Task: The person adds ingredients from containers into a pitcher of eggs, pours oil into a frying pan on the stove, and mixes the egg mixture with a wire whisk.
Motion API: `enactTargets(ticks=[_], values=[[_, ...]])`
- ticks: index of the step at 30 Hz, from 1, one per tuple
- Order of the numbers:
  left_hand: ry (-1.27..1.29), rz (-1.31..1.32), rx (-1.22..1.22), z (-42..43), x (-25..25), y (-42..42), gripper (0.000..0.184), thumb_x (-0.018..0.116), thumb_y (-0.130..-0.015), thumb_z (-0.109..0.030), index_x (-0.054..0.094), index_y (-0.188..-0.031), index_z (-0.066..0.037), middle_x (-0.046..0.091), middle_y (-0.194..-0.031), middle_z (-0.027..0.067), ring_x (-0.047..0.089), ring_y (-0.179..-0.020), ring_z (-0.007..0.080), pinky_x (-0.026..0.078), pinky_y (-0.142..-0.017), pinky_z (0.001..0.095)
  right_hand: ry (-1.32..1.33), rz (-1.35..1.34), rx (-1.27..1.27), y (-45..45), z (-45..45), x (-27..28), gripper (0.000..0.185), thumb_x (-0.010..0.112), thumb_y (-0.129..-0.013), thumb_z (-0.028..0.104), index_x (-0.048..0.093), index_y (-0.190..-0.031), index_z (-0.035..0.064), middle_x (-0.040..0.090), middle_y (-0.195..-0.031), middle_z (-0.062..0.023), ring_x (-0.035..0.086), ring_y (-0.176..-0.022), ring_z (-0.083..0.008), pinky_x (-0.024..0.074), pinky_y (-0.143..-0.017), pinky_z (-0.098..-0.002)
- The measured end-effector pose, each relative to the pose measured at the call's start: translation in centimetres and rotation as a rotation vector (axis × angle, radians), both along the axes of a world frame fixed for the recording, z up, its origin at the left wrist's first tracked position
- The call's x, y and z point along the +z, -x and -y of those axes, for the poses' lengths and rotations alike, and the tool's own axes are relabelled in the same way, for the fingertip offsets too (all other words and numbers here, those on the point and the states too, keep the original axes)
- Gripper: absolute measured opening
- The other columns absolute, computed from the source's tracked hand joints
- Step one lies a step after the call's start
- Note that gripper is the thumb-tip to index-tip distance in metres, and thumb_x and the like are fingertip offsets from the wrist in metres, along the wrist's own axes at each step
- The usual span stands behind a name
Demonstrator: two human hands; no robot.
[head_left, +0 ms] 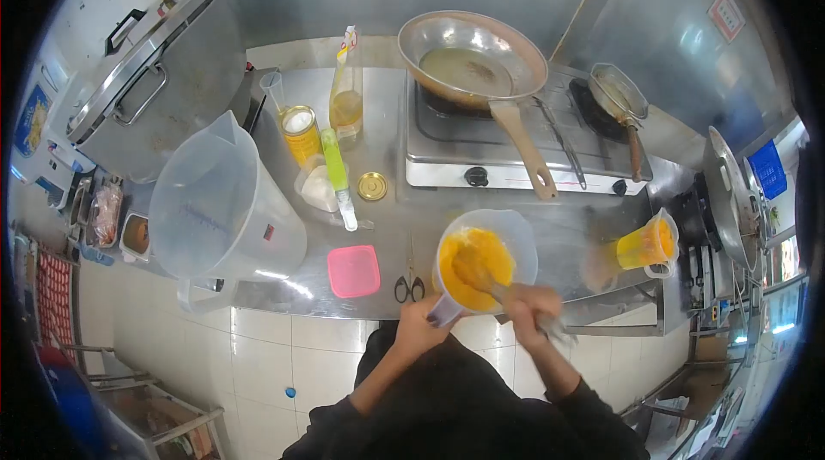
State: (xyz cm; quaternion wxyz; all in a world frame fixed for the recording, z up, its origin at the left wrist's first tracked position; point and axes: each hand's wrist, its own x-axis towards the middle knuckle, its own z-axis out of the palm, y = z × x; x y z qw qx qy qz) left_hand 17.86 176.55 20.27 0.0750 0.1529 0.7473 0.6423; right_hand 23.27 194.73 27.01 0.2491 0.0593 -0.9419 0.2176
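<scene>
A translucent plastic jug (522,241) stands at the counter's front edge with thick yellow-orange liquid (498,255) in it. My left hand (423,327) is closed round the jug's handle. Dipped into the liquid is a whisk (481,275), smeared by motion and coated yellow. My right hand (530,314) grips its handle, and part of that handle sticks out beyond the fingers. Left of the jug lie black-handled scissors (410,287) and a pink square lid (353,272).
A gas stove (447,150) carries a large frying pan (468,64) and a small pan (620,92). A measuring jug (646,243) with yellow liquid stands right. Leftward are a big empty pitcher (232,211), a yellow can (301,138), a bottle (346,107) and a green-handled brush (335,163).
</scene>
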Motion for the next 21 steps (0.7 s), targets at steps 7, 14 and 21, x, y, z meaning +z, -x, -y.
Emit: enactTargets(ticks=[7, 14, 21], values=[[0.141, 0.024, -0.041, 0.8, 1.3, -0.1, 0.02, 0.07, -0.069, -0.016, 0.064, -0.084, -0.005, 0.063, -0.068, 0.0064, 0.061, -0.062, 0.0115, 0.046, -0.056, 0.0256, 0.647, 0.048, 0.151, 2.8, 1.7, 2.9, 0.022, 0.045, -0.08, 0.015, 0.049, -0.061, 0.0059, 0.044, -0.052, -0.001, 0.04, -0.044, -0.0147, 0.0314, -0.044, -0.0268], [0.058, 0.004, -0.013, 0.2, -0.5, -0.6, 0.019, 0.07, -0.068, -0.021, 0.064, -0.078, -0.005, 0.058, -0.058, 0.0097, 0.056, -0.049, 0.0153, 0.042, -0.048, 0.0271, 0.74, -0.084, 0.08, 3.0, 1.6, 1.7, 0.018, 0.045, -0.08, 0.01, 0.036, -0.064, 0.0103, 0.035, -0.047, 0.0017, 0.036, -0.042, -0.008, 0.0319, -0.045, -0.0226], [0.056, 0.01, 0.066, -0.6, -0.2, -0.8, 0.018, 0.069, -0.067, -0.018, 0.064, -0.078, -0.005, 0.058, -0.06, 0.0123, 0.057, -0.049, 0.0207, 0.043, -0.048, 0.0288, 0.798, -0.267, -0.006, 1.5, 0.9, 1.7, 0.013, 0.048, -0.078, 0.018, 0.048, -0.072, 0.0063, 0.05, -0.066, -0.0047, 0.046, -0.057, -0.0144, 0.0379, -0.054, -0.0279]])
